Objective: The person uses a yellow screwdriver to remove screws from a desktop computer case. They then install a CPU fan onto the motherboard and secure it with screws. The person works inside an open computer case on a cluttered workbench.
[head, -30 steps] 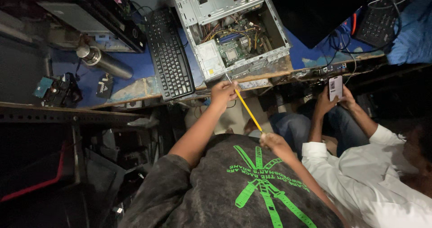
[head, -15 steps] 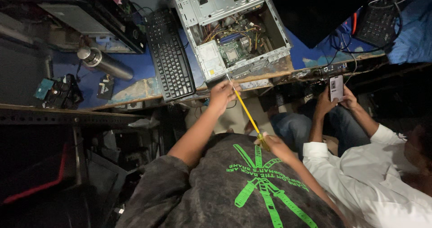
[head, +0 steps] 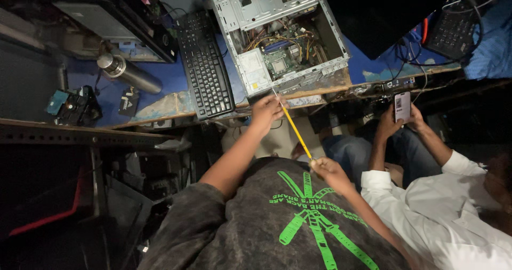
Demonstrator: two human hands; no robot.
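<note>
Thin yellow stick [head: 293, 124] — slanted, taut between hands, upper end near open computer case [head: 281, 35].

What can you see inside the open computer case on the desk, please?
Inside the case lie a green circuit board, coloured wires and a pale box. The metal drive bay covers whatever sits beneath it.

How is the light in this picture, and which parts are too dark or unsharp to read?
Head view: light falls on the open grey metal computer case and long black keyboard; the lower left under the blue worn table is nearly black; wide-angle lens bends the edges; the thin yellow stick between left hand and right hand stays sharp.
</note>
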